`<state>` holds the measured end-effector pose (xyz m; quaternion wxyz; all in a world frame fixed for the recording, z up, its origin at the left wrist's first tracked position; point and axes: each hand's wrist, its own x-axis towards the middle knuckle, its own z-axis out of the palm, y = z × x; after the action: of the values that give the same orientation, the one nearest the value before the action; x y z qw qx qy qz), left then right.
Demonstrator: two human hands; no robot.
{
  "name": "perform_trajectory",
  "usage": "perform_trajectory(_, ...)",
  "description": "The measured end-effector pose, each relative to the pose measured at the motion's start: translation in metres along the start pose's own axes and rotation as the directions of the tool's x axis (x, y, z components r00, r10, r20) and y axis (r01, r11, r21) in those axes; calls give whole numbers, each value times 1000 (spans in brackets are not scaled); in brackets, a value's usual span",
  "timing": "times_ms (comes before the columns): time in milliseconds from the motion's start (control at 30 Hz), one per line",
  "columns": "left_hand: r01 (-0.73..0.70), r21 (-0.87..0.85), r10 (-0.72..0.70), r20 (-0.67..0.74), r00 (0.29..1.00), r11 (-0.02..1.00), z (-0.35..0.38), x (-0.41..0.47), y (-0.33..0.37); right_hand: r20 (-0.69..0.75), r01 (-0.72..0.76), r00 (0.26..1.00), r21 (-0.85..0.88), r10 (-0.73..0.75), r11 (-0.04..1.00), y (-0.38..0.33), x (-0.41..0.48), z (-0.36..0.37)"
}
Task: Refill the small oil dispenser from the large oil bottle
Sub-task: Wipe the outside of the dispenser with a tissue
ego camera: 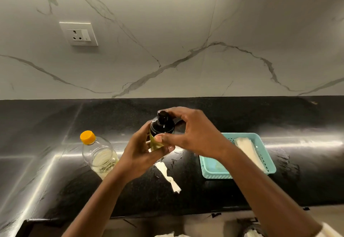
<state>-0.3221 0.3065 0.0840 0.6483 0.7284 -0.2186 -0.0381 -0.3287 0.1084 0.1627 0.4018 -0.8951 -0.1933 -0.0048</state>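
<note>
The small oil dispenser (155, 141) has a clear body with yellowish oil and a black pump top (162, 123). It is held upright above the black counter (242, 117). My left hand (141, 154) wraps around its body from the left. My right hand (193, 134) grips the black top, thumb in front and fingers over the pump head. The large oil bottle (98, 154) stands on the counter to the left, clear plastic with an orange cap (87, 137) on it and a little oil in it.
A teal plastic basket (268, 164) with a folded white cloth (247, 149) sits on the counter at the right. A twisted white paper scrap (168, 176) lies under my hands. A wall socket (79, 34) is on the marble backsplash.
</note>
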Motion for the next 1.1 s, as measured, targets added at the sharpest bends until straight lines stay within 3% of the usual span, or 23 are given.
perform_trajectory(167, -8, -13, 8, -43, 999, 1000, 27, 12, -1, -13, -6, 1000, -182, 4, 983, -2, 0, -21)
perform_trajectory(400, 5, -27, -8, -92, 996, 1000, 89, 34, -7, -180, -156, 977, -224, 116, 962, 32, -17, -34)
perform_trajectory(500, 11, -46, -16, -104, 994, 999, 114, 47, -17, -194, -187, 969, -179, 152, 966, 54, -28, -47)
perform_trajectory(633, 40, -57, -45, -92, 995, 998, 159, 69, -34, -160, -346, 932, -136, 324, 928, 98, -50, -70)
perform_trajectory(767, 84, -46, -87, -60, 994, 995, 204, 88, -67, -242, -464, 872, -136, 425, 875, 152, -67, -74)
perform_trajectory(1100, 229, 136, -233, 15, 972, 964, 257, 108, -112, -258, -554, 812, -59, 524, 830, 247, -81, -56)
